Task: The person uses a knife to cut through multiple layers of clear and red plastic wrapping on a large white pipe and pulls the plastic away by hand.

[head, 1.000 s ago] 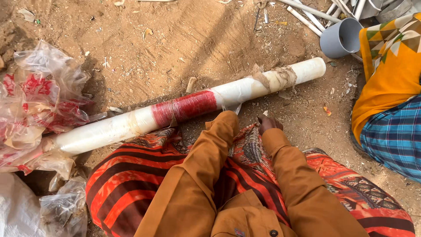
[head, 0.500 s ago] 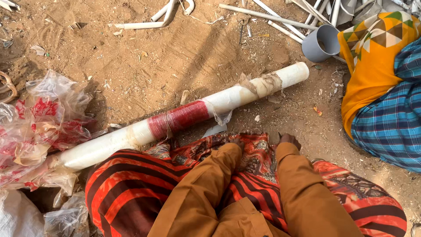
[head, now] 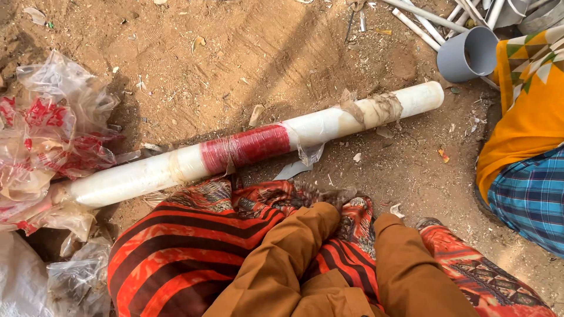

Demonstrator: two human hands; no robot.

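Bare sandy ground (head: pixel 247 53) in warm sunlight, scattered debris, pale pipes (head: pixel 435 17) piled at top right

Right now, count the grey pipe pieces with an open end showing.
1. A short grey pipe piece lies on the dirt at top right, just beyond the far end of the long white roll. Others may be hidden in the scrap pile behind it.
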